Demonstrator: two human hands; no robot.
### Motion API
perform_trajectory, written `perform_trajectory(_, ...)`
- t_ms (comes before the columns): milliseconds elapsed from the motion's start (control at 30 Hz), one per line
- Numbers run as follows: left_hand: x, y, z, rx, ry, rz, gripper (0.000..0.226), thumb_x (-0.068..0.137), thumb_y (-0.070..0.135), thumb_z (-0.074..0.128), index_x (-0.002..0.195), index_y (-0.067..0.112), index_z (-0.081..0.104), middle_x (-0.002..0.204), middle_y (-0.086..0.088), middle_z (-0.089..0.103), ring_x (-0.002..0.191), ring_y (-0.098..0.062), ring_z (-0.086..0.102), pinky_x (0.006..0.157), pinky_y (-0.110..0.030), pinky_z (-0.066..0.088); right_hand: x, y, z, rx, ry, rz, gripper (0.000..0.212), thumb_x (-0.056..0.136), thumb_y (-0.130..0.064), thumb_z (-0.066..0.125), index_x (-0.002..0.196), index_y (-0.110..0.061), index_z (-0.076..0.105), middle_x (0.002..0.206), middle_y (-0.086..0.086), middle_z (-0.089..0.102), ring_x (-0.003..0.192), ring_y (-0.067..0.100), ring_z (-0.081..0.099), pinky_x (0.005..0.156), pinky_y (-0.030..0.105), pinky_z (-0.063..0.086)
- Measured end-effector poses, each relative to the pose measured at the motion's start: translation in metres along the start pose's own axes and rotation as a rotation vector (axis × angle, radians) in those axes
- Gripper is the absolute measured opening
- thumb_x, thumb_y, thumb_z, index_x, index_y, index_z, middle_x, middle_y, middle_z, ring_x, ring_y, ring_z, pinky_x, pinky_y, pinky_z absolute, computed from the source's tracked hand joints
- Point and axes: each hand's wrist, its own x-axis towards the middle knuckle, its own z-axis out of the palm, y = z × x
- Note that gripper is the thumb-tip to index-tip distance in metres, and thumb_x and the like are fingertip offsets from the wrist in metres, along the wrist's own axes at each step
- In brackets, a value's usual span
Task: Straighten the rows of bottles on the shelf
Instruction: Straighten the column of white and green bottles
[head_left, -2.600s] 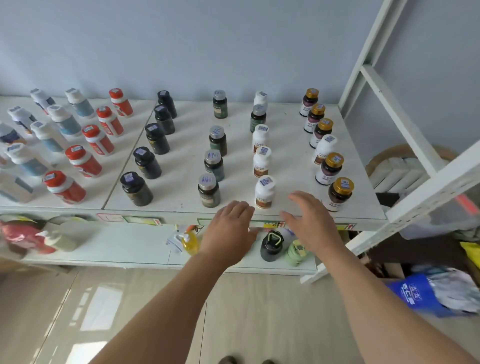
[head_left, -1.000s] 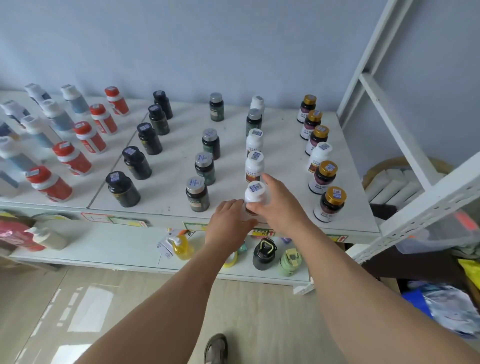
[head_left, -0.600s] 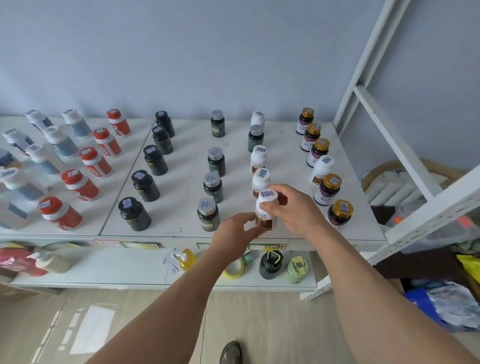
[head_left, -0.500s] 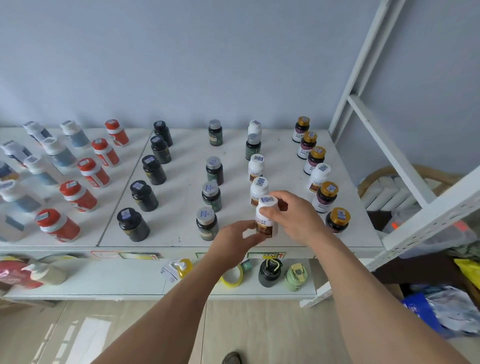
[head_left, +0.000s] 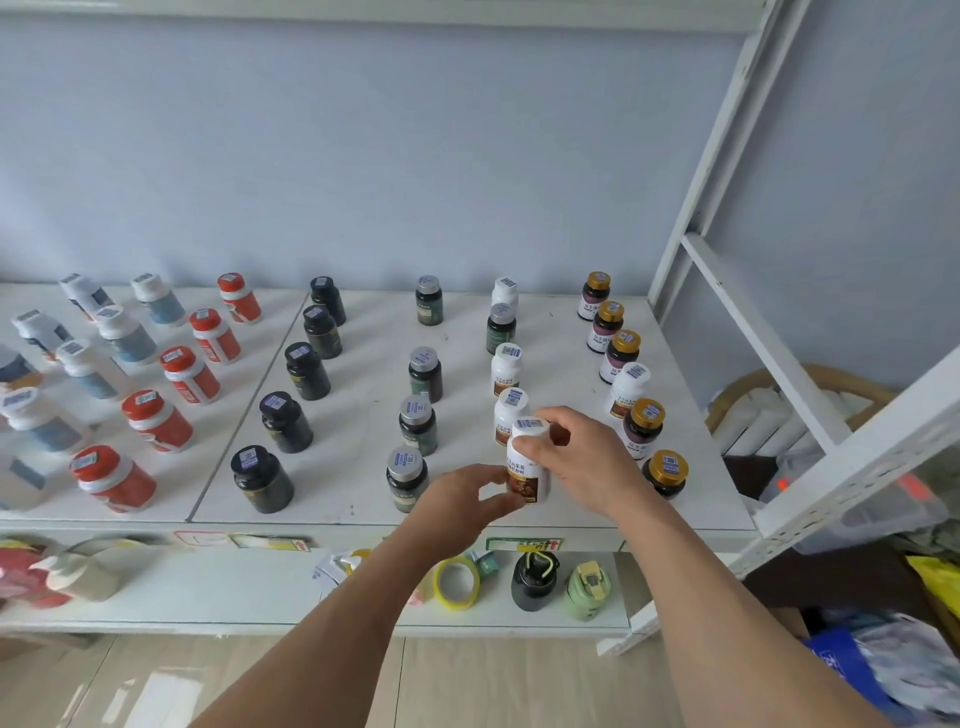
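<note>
We hold the white bottle (head_left: 527, 460) upright in both hands, right hand (head_left: 582, 460) clasping its shoulder. Our left hand (head_left: 460, 501) pinches its base at the row's front.

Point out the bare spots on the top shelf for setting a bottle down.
Bare lanes: between the black-capped row and silver-capped row; between the white row and gold-capped row. Crowded: the red-capped and blue-labelled bottles.

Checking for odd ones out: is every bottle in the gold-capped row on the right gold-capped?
No: one white-capped bottle stands fourth from the back in that row, among the gold-capped bottles.
</note>
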Motion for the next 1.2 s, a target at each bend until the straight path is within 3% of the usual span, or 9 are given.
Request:
perform_trajectory(133, 0.001, -0.001, -0.006, 0.538, 0.077, 0.201, 0.048, 0.091, 0.05, 0.054, 0.131, 0.024, 0.053, 0.129, 0.007, 0.056, 0.123, -0.012, 0.045, 0.097, -0.025, 0.036, -0.001, 0.011, 0.009, -0.005, -0.026, -0.009, 0.044, 0.086, -0.042, 0.066, 0.127, -0.03, 0.057, 0.108, -0.011, 0.066, 0.097, 0.007, 0.059, 0.07, 0.011, 0.039)
perform_trajectory(233, 0.005, -0.005, -0.011, 0.698, 0.116, 0.27, 0.05, 0.092, 0.049, 0.052, 0.132, 0.02, 0.051, 0.133, 0.005, 0.053, 0.129, -0.015, 0.038, 0.104, -0.029, 0.031, -0.002, 0.02, 0.018, 0.011, -0.072, 0.002, 0.044, 0.088, -0.036, 0.067, 0.129, -0.03, 0.055, 0.111, -0.012, 0.065, 0.101, 0.006, 0.059, 0.074, 0.013, 0.04)
perform_trajectory(533, 0.015, -0.011, -0.018, 0.747, 0.061, 0.296, 0.052, 0.094, 0.044, 0.052, 0.137, 0.018, 0.046, 0.139, 0.002, 0.049, 0.134, -0.018, 0.034, 0.109, -0.031, 0.028, 0.001, 0.034, 0.035, 0.032, -0.136, 0.046, 0.054, 0.089, -0.035, 0.067, 0.139, -0.041, 0.044, 0.13, -0.011, 0.06, 0.117, 0.009, 0.055, 0.1, 0.029, 0.045)
perform_trajectory(667, 0.023, -0.012, -0.023, 0.748, 0.075, 0.328, 0.048, 0.094, 0.042, 0.052, 0.135, 0.017, 0.048, 0.136, 0.001, 0.051, 0.132, -0.018, 0.036, 0.107, -0.031, 0.03, 0.001, 0.031, 0.032, 0.089, -0.153, 0.067, 0.066, 0.084, -0.04, 0.071, 0.142, -0.04, 0.04, 0.129, -0.019, 0.048, 0.121, 0.004, 0.046, 0.103, 0.027, 0.038)
perform_trajectory(833, 0.043, -0.01, -0.036, 0.746, 0.13, 0.339, 0.043, 0.095, 0.039, 0.051, 0.131, 0.016, 0.05, 0.133, 0.0, 0.052, 0.128, -0.019, 0.039, 0.106, -0.033, 0.034, 0.026, 0.015, 0.012, 0.081, 0.046, 0.03, 0.058, 0.09, -0.043, 0.063, 0.142, -0.028, 0.043, 0.142, -0.009, 0.048, 0.126, 0.005, 0.045, 0.104, 0.028, 0.037)
perform_trajectory(933, 0.055, -0.007, -0.037, 0.728, 0.166, 0.32, 0.042, 0.094, 0.041, 0.052, 0.127, 0.016, 0.053, 0.129, 0.001, 0.054, 0.126, -0.018, 0.04, 0.105, -0.032, 0.035, 0.05, 0.008, 0.005, -0.017, 0.039, 0.027, 0.058, 0.091, -0.041, 0.062, 0.144, -0.028, 0.041, 0.147, -0.004, 0.045, 0.133, 0.012, 0.042, 0.108, 0.035, 0.037)
perform_trajectory(1067, 0.068, -0.002, -0.037, 0.766, 0.227, 0.268, 0.048, 0.094, 0.046, 0.049, 0.131, 0.015, 0.051, 0.136, -0.001, 0.05, 0.14, -0.023, 0.025, 0.116, -0.035, 0.018, 0.08, 0.0, 0.008, -0.159, -0.084, 0.015, 0.064, 0.09, -0.034, 0.065, 0.147, -0.028, 0.035, 0.151, -0.004, 0.039, 0.135, 0.016, 0.04, 0.105, 0.028, 0.032)
perform_trajectory(1200, 0.079, -0.001, -0.036, 0.796, 0.22, 0.205, 0.055, 0.093, 0.051, 0.047, 0.133, 0.014, 0.049, 0.141, -0.001, 0.047, 0.145, -0.024, 0.015, 0.119, -0.036, 0.007, 0.096, 0.007, 0.017, -0.185, -0.169, 0.024, 0.06, 0.089, -0.027, 0.067, 0.143, -0.032, 0.042, 0.141, -0.001, 0.051, 0.122, 0.019, 0.051, 0.098, 0.027, 0.039)
